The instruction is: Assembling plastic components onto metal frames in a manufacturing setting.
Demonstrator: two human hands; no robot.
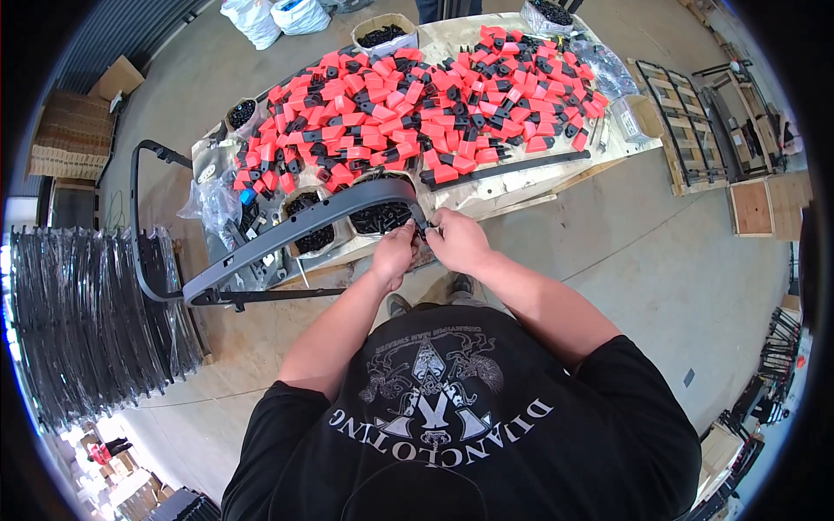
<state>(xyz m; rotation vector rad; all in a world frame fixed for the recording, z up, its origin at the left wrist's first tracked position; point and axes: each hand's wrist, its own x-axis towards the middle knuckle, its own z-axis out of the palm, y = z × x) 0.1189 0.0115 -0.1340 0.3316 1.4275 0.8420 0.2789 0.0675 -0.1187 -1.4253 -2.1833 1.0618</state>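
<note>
Right hand point(458, 241) is pinching the near end of a dark frame point(304, 221), while the left hand point(395, 256) is curling its fingertips against that end; whether it is gripping, I cannot tell. The frame is stretching leftward over the near edge of the table point(517, 184), where red-and-black parts point(373, 97) are lying heaped beyond.
</note>
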